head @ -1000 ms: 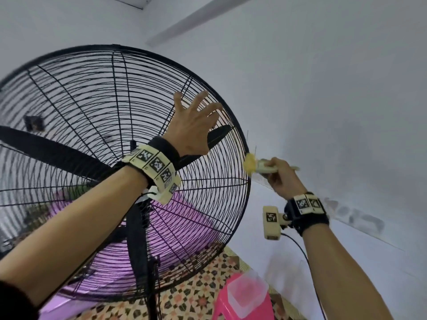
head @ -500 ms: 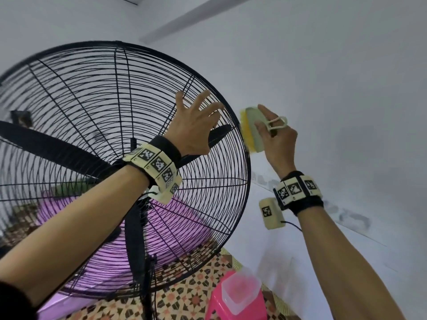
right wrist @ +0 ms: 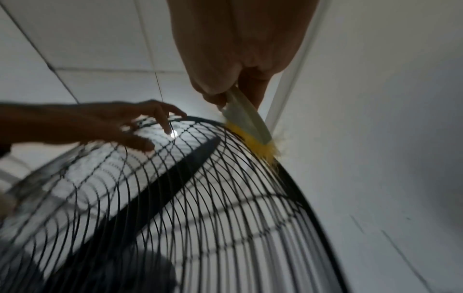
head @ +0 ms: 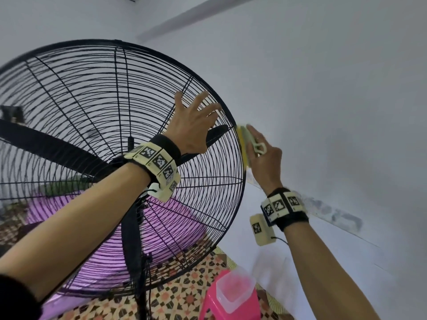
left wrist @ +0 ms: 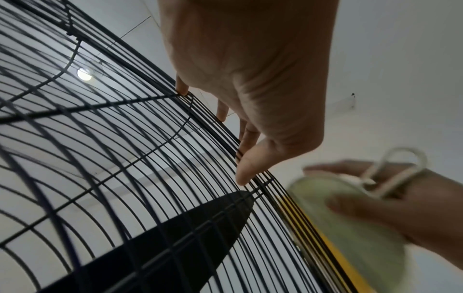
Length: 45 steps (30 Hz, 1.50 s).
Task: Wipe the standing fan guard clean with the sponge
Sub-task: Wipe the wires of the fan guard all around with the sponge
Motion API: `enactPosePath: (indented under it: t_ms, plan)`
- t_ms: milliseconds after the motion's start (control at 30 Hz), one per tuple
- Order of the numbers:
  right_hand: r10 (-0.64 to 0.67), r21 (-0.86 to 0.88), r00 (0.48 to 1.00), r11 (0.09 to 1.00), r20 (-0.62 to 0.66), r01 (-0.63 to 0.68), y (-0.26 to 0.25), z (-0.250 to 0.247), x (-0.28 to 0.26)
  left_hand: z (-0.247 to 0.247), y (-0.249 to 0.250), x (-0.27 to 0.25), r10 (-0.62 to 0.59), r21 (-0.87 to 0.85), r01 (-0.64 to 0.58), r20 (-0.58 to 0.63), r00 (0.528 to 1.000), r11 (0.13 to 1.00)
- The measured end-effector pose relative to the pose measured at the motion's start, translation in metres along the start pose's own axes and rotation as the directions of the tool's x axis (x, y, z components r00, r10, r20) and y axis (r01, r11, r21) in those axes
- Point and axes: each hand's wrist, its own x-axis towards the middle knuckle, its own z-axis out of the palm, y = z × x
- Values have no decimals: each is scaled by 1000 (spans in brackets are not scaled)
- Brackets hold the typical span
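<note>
Yellow-faced sponge (head: 245,139), blurred, pinched in right hand (head: 265,158), seemingly against fan guard (head: 240,181) rim; left hand (head: 191,125) spread flat on wires.

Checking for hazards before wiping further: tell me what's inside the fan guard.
Inside the wire fan guard sit black fan blades; one blade tip lies near the left hand. The hub is hidden behind the left forearm.

Black wire fan guard (head: 69,93); yellow-and-pale-green sponge (head: 245,144); pink stool (head: 231,301); floor tiles (head: 184,294) patterned orange, black and cream.
</note>
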Motion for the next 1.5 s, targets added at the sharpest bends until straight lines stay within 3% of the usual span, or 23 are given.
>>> enactPosePath:
  t_ms: [133, 333, 433, 533, 667, 733, 800, 867, 900, 1000, 1133, 1267, 1433, 1500]
  plan:
    - [149, -78, 986, 987, 76, -143, 33, 1, -39, 0, 0, 2, -11, 7, 11, 13, 1000, 1000]
    - [45, 94, 999, 995, -17, -43, 4, 0, 4, -4, 5, 1, -15, -1, 15, 28, 1000, 1000]
    - [12, -74, 1000, 997, 2, -12, 20, 2, -24, -5, 0, -2, -12, -7, 12, 32, 999, 1000]
    - [92, -176, 995, 981, 35, -84, 30, -1, -42, -7, -2, -2, 0, -10, 0, 49, 999, 1000]
    - [132, -7, 986, 991, -98, -133, -21, -1, 12, -9, 0, -3, 39, -42, -38, 28, 999, 998]
    - [271, 142, 933, 960, -235, -243, -36, 4, 48, -8, -1, -5, 54, -59, -53, 10, 998, 997]
    - [541, 390, 777, 824, -323, -411, -36, 8, 67, -7, -6, -7, 71, -40, -70, 25, 997, 997]
    - [747, 527, 621, 636, -237, -564, -21, 11, 76, -6, -10, -8, 86, -21, -85, 36, 996, 996]
    - [775, 509, 601, 604, -197, -613, -11, 12, 78, -5, -11, -8, 90, -13, -90, 39, 995, 996]
    - [777, 443, 620, 598, -113, -668, 14, 16, 85, -4, -12, -8, 96, 7, -97, 55, 994, 995]
    - [786, 530, 618, 511, 32, -677, -29, -4, 82, -2, -14, -7, 99, 8, -99, 50, 994, 995]
    - [812, 554, 580, 513, -65, -656, -20, 0, 83, 0, -12, -5, 110, -9, -110, 24, 994, 994]
    - [774, 599, 625, 454, 101, -659, -32, -4, 77, 6, -14, -3, 90, 39, -91, 28, 996, 995]
    - [788, 632, 615, 481, -9, -608, -34, -3, 76, 5, -14, -3, 94, 9, -95, 22, 995, 995]
